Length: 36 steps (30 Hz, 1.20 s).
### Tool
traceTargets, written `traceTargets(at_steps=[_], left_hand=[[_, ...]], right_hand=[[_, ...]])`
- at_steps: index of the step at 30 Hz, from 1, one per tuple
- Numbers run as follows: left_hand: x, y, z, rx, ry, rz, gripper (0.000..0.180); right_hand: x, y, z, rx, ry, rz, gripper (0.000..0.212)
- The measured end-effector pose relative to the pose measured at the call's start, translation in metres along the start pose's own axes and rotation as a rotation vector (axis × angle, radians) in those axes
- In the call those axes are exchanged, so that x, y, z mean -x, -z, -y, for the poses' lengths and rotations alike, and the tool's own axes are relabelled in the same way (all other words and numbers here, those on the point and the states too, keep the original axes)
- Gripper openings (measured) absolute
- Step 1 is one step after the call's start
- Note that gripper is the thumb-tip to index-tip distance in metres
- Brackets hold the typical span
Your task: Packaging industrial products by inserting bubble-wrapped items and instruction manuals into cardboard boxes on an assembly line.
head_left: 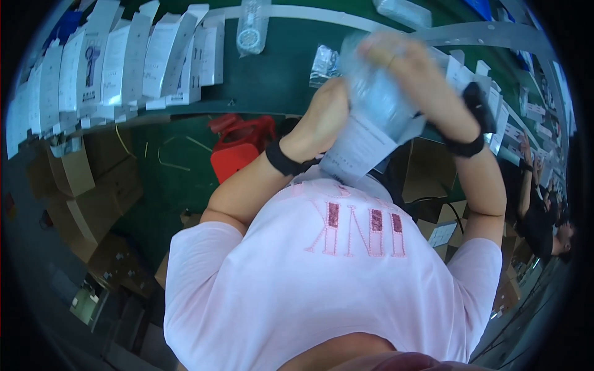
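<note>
A white printed carton (359,148) is tilted in front of my chest, with its upper end open and a flap (411,128) standing out on the right. My left hand (328,114) is closed around the carton's left side. From its open end sticks a pale item in clear plastic wrap (377,93), whose lower part is hidden, so its kind cannot be made out. My right hand (405,62), blurred by motion, is closed on the top of this wrapped item. A small clear bag with silvery contents (325,65) lies on the green bench (272,80) beyond my left hand.
White cartons (124,62) stand in a row at the far left of the bench. Bagged items lie at the back, one a round-headed piece (250,37). A red plastic stool (241,148) and brown cardboard boxes (93,191) are below. Another person (538,216) works at the right.
</note>
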<state>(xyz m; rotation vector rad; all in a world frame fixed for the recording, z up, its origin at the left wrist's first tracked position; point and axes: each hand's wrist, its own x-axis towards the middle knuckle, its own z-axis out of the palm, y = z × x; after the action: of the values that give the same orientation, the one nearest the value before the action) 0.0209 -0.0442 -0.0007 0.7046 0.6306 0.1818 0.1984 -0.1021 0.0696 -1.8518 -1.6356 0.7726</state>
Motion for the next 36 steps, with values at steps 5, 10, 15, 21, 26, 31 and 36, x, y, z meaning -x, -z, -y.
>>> traceTargets(at_steps=[5,10,15,21,26,31,36], left_hand=[[0.012,0.012,-0.016,0.174,0.042,0.052,0.052],[0.004,0.028,0.006,-0.175,-0.019,0.1,0.066],[0.021,0.047,-0.019,-0.36,-0.088,0.324,0.074],[0.021,0.056,-0.029,-0.316,-0.169,0.129,0.065],[0.015,0.047,-0.048,-0.458,-0.335,0.111,0.073],[0.017,0.058,-0.046,-0.481,-0.378,0.017,0.079],[0.006,0.06,-0.041,-0.607,-0.387,-0.029,0.084]], right_hand=[[0.027,0.004,0.039,0.077,-0.032,0.122,0.026],[0.005,0.003,0.025,-0.078,-0.032,0.569,0.023],[0.023,0.034,-0.165,0.05,-0.251,-0.23,0.027],[0.06,-0.11,-0.233,0.605,-0.605,0.083,0.039],[0.081,-0.096,-0.269,0.518,-0.589,0.052,0.015],[0.044,-0.029,-0.202,-0.143,-0.675,-0.25,0.014],[0.002,0.06,-0.022,-0.668,-0.278,-0.361,0.023]])
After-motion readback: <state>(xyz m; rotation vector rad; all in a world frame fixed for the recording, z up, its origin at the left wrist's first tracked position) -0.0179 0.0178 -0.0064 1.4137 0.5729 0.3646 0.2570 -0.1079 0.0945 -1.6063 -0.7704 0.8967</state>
